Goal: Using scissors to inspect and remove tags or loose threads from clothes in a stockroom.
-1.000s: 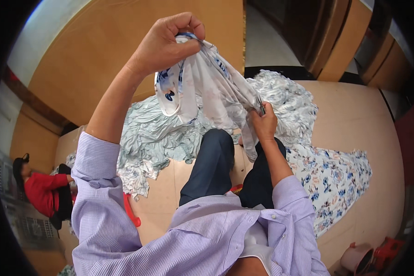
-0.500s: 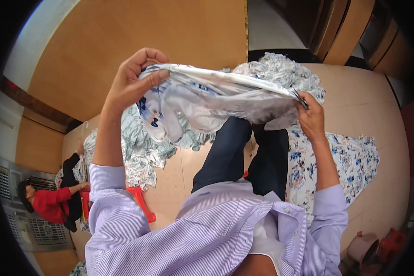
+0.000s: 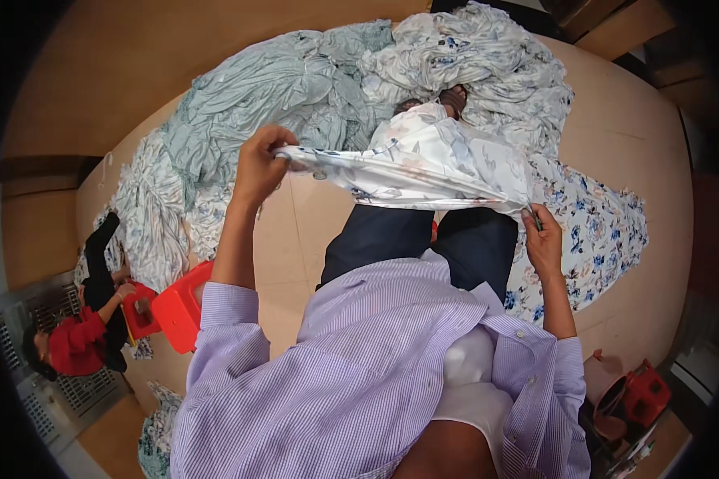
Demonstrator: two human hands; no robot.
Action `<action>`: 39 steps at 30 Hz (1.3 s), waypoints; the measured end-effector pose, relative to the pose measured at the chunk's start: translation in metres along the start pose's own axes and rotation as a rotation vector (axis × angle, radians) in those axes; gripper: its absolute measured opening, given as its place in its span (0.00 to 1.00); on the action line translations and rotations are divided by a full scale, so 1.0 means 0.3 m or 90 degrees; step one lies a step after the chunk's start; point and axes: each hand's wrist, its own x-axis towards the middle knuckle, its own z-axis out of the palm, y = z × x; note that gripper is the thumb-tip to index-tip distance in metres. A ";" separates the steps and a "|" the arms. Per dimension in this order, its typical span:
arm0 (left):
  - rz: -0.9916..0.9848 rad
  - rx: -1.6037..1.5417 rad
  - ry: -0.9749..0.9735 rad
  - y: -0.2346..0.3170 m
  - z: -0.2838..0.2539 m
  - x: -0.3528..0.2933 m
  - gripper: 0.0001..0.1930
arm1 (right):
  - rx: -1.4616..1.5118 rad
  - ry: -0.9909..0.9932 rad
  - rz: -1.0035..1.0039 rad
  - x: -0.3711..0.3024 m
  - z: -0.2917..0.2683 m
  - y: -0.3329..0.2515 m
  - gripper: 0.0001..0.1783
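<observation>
A length of white floral fabric (image 3: 447,177) is stretched between my hands above my lap, its far part hanging over my knees. My left hand (image 3: 257,166) pinches one end of its folded edge. At the other end, my right hand (image 3: 544,243) grips the edge between thumb and fingers. A small dark tool (image 3: 538,221), which looks like thread snips, is tucked in that same hand and mostly hidden. On the floor to the right lies more white cloth with blue and pink flowers (image 3: 591,247).
Heaps of pale green cloth (image 3: 272,88) and white floral cloth (image 3: 487,64) lie ahead of my feet. A red plastic stool (image 3: 185,307) stands at left, near a person in red (image 3: 76,343). A pink bucket (image 3: 603,375) and another red stool (image 3: 645,393) are at lower right.
Both hands have lowered the fabric toward my lap, and its edge is drawn out straighter. My view has tilted, showing more of the cloth heaps and the red stool.
</observation>
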 end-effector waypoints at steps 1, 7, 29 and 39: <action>-0.017 -0.040 0.061 -0.040 0.008 -0.004 0.11 | -0.003 0.000 0.006 -0.003 0.004 0.007 0.06; -0.099 -0.105 0.248 -0.140 0.072 -0.078 0.09 | -0.003 0.001 0.001 -0.096 0.050 0.060 0.07; -0.085 0.176 -0.001 -0.245 0.070 -0.440 0.09 | 0.169 -0.115 0.185 -0.209 -0.002 0.008 0.07; -0.180 0.220 -0.043 -0.310 0.059 -0.496 0.09 | 0.202 -0.008 0.072 0.028 0.233 -0.173 0.09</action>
